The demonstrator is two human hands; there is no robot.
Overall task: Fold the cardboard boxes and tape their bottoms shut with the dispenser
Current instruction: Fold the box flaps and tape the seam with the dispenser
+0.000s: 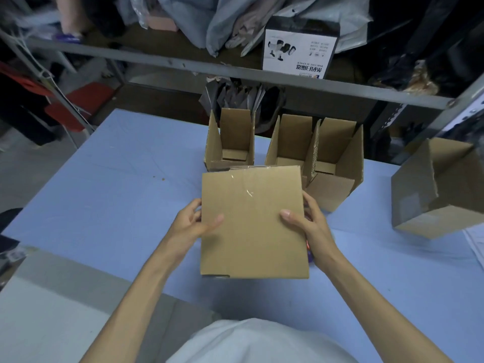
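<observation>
Both hands grip one cardboard box: the left hand (191, 224) holds its left edge with the thumb laid on the broad face and the fingers curled behind, and the right hand (309, 226) holds the right edge the same way. This held box (251, 231) is lifted above the blue tabletop (117, 179), near the person, with its closed flat face turned up toward the camera. A strip of clear tape (246, 179) shines across the far part of that face and over its far edge. A small red and purple thing (309, 254) peeks out just behind the right wrist; what it is cannot be told.

Just beyond the held box an open box (230, 142) stands upright with its flaps raised. To its right two more open boxes (332, 163) stand side by side, touching. Farther right a tipped box (440, 189) lies on its side at the tabletop's edge.

Past the tabletop a grey metal shelf rail (183, 65) crosses the scene. On the shelf stand a white carton (301, 48) with a printed picture and a heap of grey bags (209, 19).
</observation>
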